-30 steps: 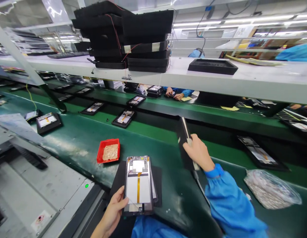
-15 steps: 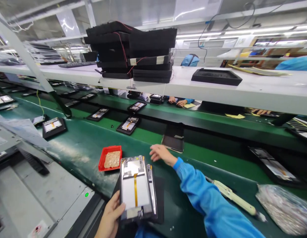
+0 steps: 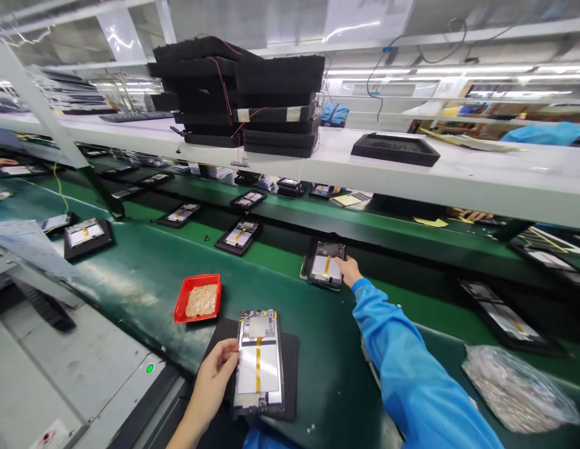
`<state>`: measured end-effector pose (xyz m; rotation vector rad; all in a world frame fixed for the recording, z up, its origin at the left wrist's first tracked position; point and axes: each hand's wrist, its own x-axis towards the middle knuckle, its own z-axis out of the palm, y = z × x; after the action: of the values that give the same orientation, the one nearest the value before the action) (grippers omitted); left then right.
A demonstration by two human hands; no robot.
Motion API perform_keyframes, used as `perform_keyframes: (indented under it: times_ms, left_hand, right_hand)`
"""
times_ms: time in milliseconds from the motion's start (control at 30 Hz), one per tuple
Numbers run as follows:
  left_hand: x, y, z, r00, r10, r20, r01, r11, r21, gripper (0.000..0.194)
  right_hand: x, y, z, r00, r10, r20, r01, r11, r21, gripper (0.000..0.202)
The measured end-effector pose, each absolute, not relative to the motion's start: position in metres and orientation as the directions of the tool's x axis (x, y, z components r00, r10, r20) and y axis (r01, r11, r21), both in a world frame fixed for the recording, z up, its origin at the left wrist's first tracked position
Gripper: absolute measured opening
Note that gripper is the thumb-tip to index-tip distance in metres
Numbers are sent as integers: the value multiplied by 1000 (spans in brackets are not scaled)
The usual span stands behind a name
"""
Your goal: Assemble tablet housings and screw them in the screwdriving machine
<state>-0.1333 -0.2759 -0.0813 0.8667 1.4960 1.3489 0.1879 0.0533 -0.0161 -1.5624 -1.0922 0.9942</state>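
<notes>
At lower right your sleeve (image 3: pixel 411 374) is bright blue. At bottom centre your near device (image 3: pixel 247 377) shows white and silver, crossed by 1 golden-orange strip (image 3: pixel 258 365), over a black mat (image 3: pixel 290 374); your far device (image 3: pixel 320 265), right of centre, repeats that pattern. Left of centre you have a red tray (image 3: pixel 180 307) with beige pieces (image 3: pixel 202 300), on a dark green bench (image 3: pixel 327 349); above, black boxes (image 3: pixel 196 78) on a white shelf (image 3: pixel 337 167)
</notes>
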Motion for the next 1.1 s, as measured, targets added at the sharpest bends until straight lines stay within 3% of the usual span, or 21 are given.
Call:
perform_keyframes:
  times_ms: [100, 200, 367, 467, 533, 833, 1100]
  left_hand:
    - [-143, -295, -99, -457, 875, -158, 24, 190, 982, 49]
    - [-143, -313, -108, -482, 859, -174, 125, 264, 956, 48]
    - [-126, -339, -101, -380, 912, -155, 350, 297, 889, 38]
    - [-116, -350, -90, -365, 924, -109, 414, 267, 870, 32]
    - [-112, -354, -86, -347, 935, -75, 437, 232, 869, 34]
    - [-104, -363, -108, -352, 934, 58, 508, 139, 850, 33]
    - [-105, -365, -111, -318, 945, 79, 513, 101, 852, 33]
  right_hand:
    - [191, 66, -2, 318, 948, -17, 294, -116, -949, 28]
    - [181, 43, -8, 261, 964, 48, 379, -57, -924, 32]
    - [145, -79, -53, -149, 987, -54, 443, 18, -897, 25]
    - [126, -160, -71, -426, 904, -29, 501, 209, -840, 28]
    - [117, -196, -77, -519, 855, 3, 529, 324, -784, 32]
    - [102, -241, -80, -643, 756, 124, 515, 546, -661, 19]
    - [99, -264, -83, -729, 675, 116, 486, 629, -607, 11]
